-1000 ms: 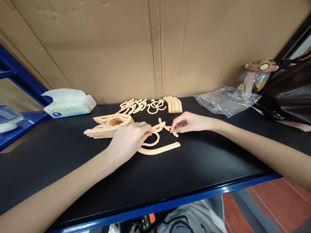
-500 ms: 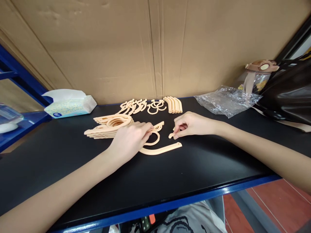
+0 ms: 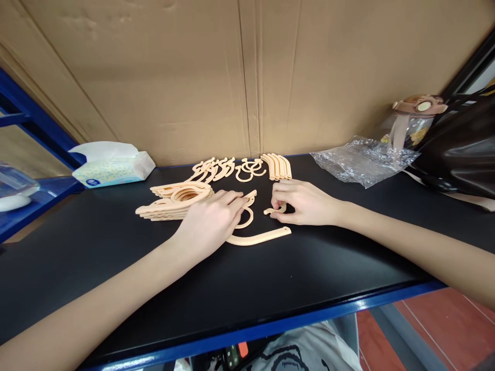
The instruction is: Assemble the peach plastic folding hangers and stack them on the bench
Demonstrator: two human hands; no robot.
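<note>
My left hand (image 3: 212, 219) is closed on a cream plastic piece with a ring (image 3: 247, 219), whose far part sticks out past the fingertips. Pinched in my right hand (image 3: 305, 203) is a small cream hook (image 3: 268, 211), partly hidden by the fingers. Between and below the hands lies a curved cream arm piece (image 3: 263, 238) on the black table. Left of my left hand sits a stack of cream hanger pieces (image 3: 166, 208), its right end close to the hand.
Along the back lie small cream pieces (image 3: 214, 169), loose hooks (image 3: 250, 169) and a row of curved arms (image 3: 276, 166). A tissue pack (image 3: 112, 170) stands back left. Crumpled clear plastic (image 3: 363, 162), a bottle (image 3: 415, 121) and a black bag (image 3: 460, 144) are at right.
The hook in my right hand has turned and shifted slightly left, and more of its curve shows. My left hand's fingers have moved a little over the ringed piece.
</note>
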